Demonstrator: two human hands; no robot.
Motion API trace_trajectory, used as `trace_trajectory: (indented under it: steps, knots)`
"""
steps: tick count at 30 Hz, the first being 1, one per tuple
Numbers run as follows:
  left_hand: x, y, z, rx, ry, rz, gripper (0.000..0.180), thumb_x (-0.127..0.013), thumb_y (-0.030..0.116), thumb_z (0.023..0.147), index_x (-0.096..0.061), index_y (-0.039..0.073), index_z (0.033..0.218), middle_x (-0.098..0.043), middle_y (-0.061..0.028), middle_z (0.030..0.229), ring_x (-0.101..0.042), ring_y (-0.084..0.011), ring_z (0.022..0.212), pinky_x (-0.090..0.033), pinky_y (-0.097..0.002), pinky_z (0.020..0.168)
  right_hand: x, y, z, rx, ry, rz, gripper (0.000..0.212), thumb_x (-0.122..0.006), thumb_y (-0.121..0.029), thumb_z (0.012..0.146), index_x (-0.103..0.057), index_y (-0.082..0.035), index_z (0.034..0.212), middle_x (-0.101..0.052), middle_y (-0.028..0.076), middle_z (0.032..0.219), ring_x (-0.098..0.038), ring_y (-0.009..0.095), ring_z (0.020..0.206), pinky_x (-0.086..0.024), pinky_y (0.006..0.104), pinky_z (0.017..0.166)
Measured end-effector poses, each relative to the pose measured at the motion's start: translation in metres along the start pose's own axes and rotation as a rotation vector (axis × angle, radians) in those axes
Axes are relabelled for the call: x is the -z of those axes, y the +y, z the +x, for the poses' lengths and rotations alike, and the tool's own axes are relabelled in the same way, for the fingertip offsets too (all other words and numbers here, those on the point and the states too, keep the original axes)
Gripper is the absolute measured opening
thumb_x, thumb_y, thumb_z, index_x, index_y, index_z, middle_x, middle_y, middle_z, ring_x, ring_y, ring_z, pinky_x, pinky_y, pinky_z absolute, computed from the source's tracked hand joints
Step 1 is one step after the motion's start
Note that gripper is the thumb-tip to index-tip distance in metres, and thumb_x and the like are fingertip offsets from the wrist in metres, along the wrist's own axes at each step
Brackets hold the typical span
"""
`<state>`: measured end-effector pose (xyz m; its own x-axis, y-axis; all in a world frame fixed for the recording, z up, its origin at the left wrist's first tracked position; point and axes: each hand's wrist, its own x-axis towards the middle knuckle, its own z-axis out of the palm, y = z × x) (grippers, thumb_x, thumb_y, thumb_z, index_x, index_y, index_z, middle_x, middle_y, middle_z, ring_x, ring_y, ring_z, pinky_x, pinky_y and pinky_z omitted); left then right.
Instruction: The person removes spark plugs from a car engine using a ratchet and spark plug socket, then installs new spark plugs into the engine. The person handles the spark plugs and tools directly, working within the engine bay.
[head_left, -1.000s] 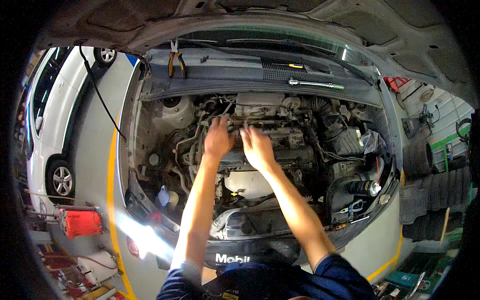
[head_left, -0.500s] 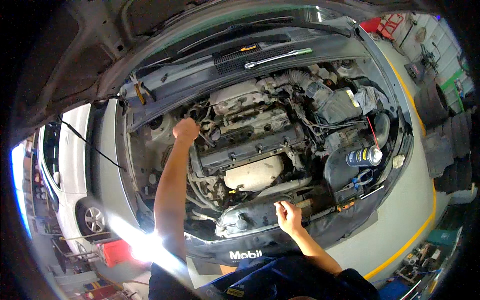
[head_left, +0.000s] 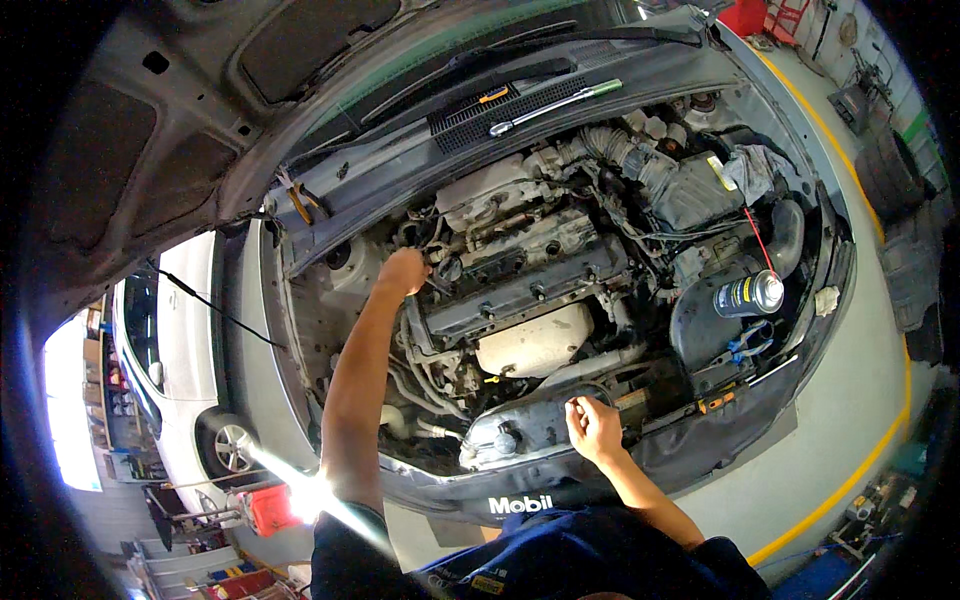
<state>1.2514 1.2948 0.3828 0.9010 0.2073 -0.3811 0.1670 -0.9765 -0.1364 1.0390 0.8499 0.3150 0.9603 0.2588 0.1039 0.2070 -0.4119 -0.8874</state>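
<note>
An opened engine bay lies before me, with the engine (head_left: 520,275) in its middle. My left hand (head_left: 405,271) is closed at the engine's left end, beside a round dark cap (head_left: 450,269). A short dark bar shows by its fingers; I cannot tell whether it is held. Over the front of the bay, my right hand (head_left: 594,428) hovers with its fingers curled together, near the black plastic tank (head_left: 535,424). What those fingers hold, if anything, is too small to make out. A pale heat shield (head_left: 535,340) sits on the engine's near side.
A ratchet wrench (head_left: 555,108) lies on the cowl, pliers (head_left: 298,198) at its left end. To the right are a spray can (head_left: 748,294) with a red straw, blue-handled pliers (head_left: 750,342), an orange-black tool (head_left: 716,402) and a grey rag (head_left: 752,172). The hood (head_left: 200,120) hangs above.
The view has shifted, so the whole bay sits a little further right. Both hands keep nearly the same places over the engine bay, their fingers still closed.
</note>
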Motion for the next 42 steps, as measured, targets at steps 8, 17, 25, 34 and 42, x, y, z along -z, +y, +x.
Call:
trace_trajectory:
  steps: [8,17,25,34,42]
  knots:
    - [-0.004,0.000,0.010,0.049,-0.089,0.060,0.017,-0.077,0.012,0.085,-0.080,0.006,0.100,-0.073,-0.0221,0.113,-0.069,-0.0399,0.110,-0.058,-0.0480,0.091,0.002,-0.006,0.002,0.004,-0.024,-0.024,0.012,-0.070,-0.018,0.096,-0.068,-0.008,0.092,-0.067,0.008,0.067,-0.063,0.022,0.050,-0.050,0.0350,0.048]
    - [-0.011,-0.006,0.007,-0.189,0.187,-0.033,0.025,-0.077,0.023,0.091,-0.077,-0.002,0.091,-0.075,-0.0232,0.095,-0.074,-0.0375,0.090,-0.061,-0.0463,0.078,0.001,-0.007,0.004,0.023,-0.017,-0.035,0.011,-0.071,-0.016,0.095,-0.068,-0.007,0.091,-0.067,0.009,0.069,-0.063,0.022,0.050,-0.049,0.0352,0.048]
    - [0.000,0.001,0.008,-0.303,-0.057,-0.091,0.028,-0.075,0.021,0.092,-0.075,-0.005,0.083,-0.075,-0.0244,0.103,-0.073,-0.0367,0.096,-0.061,-0.0481,0.085,0.000,-0.002,0.003,0.004,-0.035,-0.019,0.013,-0.071,-0.018,0.095,-0.066,-0.007,0.088,-0.066,0.009,0.067,-0.063,0.024,0.050,-0.049,0.0363,0.048]
    - [-0.001,0.004,0.017,-0.120,-0.060,0.069,0.028,-0.084,0.017,0.084,-0.076,-0.006,0.099,-0.074,-0.0242,0.110,-0.073,-0.0367,0.103,-0.062,-0.0482,0.085,0.009,-0.035,0.023,-0.079,0.038,0.128,0.014,-0.071,-0.013,0.096,-0.067,-0.003,0.086,-0.059,0.006,0.061,-0.054,0.013,0.048,-0.041,0.0301,0.047]
    - [0.000,0.003,0.017,0.147,-0.377,-0.061,0.024,-0.083,0.017,0.085,-0.078,-0.003,0.098,-0.076,-0.0227,0.103,-0.074,-0.0346,0.103,-0.062,-0.0476,0.081,0.021,-0.087,0.327,0.450,0.212,-0.042,0.013,-0.068,-0.018,0.095,-0.066,-0.005,0.096,-0.067,0.017,0.090,-0.066,0.037,0.084,-0.053,0.0480,0.074]
